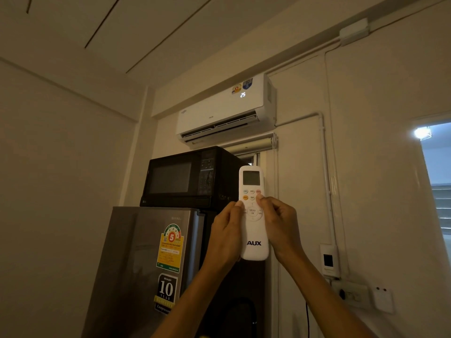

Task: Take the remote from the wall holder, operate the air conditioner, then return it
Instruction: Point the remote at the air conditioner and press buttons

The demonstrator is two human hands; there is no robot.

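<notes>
Low in the centre of the frame, both hands grasp the white remote upright: left hand along its left edge, right hand opposite, thumb on the buttons. Behind stand a fridge and microwave. Higher up, the air conditioner shows 25.

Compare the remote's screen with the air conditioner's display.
The remote has a framed grey screen that shows no readable digits from here; the air conditioner shows a glowing white 25 straight through its front panel, with no frame. The remote is held upright in the left hand and right hand; the air conditioner is fixed high on the wall. Both are white and carry the AUX name.
</notes>
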